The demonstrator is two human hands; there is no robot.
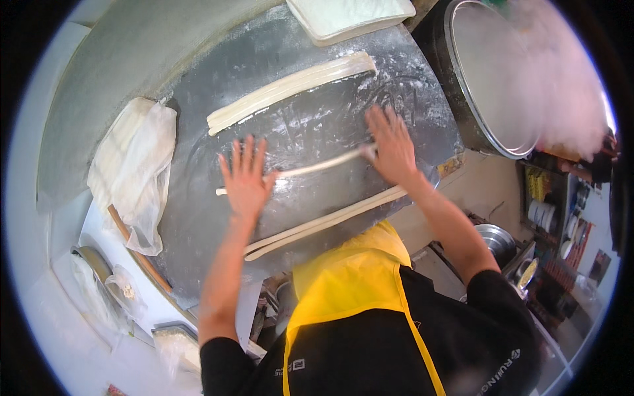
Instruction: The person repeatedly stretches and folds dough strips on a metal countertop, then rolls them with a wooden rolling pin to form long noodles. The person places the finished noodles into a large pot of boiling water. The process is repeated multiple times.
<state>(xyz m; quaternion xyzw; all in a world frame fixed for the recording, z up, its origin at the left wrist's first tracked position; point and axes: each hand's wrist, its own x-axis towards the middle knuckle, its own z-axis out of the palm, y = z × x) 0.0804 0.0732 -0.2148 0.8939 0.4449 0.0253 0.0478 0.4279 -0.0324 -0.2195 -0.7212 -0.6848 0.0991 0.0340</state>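
A thin dough rope lies across the floured dark work surface. Flat on its left part, fingers spread, is my left hand, and a short end of the rope pokes out beyond it. My right hand covers the rope's right end with its palm down; both hands are slightly blurred. Farther back, several thicker dough strips lie side by side. Two more dough ropes rest together along the near edge, in front of the yellow apron.
A large round pot gives off thick steam at the right. At the back stands a white tray. On the left are a plastic-covered bundle and a wooden rolling stick. A metal pot sits low at the right.
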